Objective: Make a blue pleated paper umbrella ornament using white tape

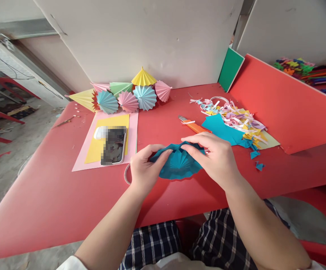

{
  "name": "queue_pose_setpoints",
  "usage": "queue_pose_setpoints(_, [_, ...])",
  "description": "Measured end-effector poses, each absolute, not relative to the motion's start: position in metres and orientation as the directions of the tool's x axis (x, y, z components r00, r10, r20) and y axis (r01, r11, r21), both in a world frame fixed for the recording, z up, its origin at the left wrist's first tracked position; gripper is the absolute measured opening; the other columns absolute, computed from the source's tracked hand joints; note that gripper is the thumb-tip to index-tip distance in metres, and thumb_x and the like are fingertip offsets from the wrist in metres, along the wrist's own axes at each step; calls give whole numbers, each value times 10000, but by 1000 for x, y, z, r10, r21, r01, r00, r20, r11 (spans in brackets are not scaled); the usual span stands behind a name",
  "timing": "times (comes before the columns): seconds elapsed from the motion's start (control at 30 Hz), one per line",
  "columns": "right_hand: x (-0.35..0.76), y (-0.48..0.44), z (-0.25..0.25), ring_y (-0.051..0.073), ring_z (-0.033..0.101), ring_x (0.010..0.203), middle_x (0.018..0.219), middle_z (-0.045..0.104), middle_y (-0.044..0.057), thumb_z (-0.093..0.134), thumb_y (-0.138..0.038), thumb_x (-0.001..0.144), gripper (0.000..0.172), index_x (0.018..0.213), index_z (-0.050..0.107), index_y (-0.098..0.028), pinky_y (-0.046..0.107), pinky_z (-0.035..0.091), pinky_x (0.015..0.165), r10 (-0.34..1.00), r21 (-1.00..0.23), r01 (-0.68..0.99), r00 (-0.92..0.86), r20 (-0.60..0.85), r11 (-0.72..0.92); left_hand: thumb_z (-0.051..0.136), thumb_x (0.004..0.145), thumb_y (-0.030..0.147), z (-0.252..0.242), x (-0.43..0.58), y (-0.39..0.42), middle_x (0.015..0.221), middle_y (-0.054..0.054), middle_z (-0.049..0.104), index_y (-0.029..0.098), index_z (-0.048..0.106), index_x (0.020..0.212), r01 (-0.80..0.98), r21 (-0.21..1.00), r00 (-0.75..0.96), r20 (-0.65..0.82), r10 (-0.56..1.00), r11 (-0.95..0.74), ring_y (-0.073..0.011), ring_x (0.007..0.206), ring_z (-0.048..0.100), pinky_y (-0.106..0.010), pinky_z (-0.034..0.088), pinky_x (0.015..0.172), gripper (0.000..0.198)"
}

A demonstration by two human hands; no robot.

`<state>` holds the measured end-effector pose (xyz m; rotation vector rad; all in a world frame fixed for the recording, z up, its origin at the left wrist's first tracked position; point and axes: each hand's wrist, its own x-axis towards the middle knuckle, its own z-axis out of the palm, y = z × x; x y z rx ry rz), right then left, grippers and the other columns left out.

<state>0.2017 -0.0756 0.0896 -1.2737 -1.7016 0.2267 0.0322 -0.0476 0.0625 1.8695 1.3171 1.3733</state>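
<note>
A round, pleated dark blue paper is held above the near part of the red table. My left hand pinches its left edge between thumb and fingers. At the upper right edge, my right hand grips the same paper with thumb and index finger. The pleats fan out from a centre between the hands. Just beyond my right hand lie an orange cutter and flat blue paper. A roll of tape is partly hidden behind my left hand.
Folded paper umbrellas stand along the back wall. A phone and a white object lie on yellow and pink sheets at the left. Paper scraps are heaped at the right, beside a red panel.
</note>
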Motion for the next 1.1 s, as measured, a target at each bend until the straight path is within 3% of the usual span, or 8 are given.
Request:
queue_pose_setpoints(0.43, [202, -76, 88, 137, 605, 762, 790, 681, 37, 567, -201, 846, 102, 814, 655, -159, 273, 482, 736, 817, -614, 648, -22, 576, 450, 674, 737, 239, 61, 34, -47, 633, 46, 642, 198, 653, 732, 356, 822, 100, 440, 892, -446, -71, 567, 576, -153, 465, 521, 46])
queue_pose_setpoints(1.1, [200, -76, 91, 143, 611, 794, 819, 680, 25, 539, -228, 868, 109, 837, 639, -199, 283, 485, 758, 820, -579, 658, -107, 562, 482, 605, 798, 264, 63, 33, -48, 680, 23, 668, 198, 668, 770, 395, 795, 170, 429, 887, -461, -84, 594, 595, -180, 482, 562, 95])
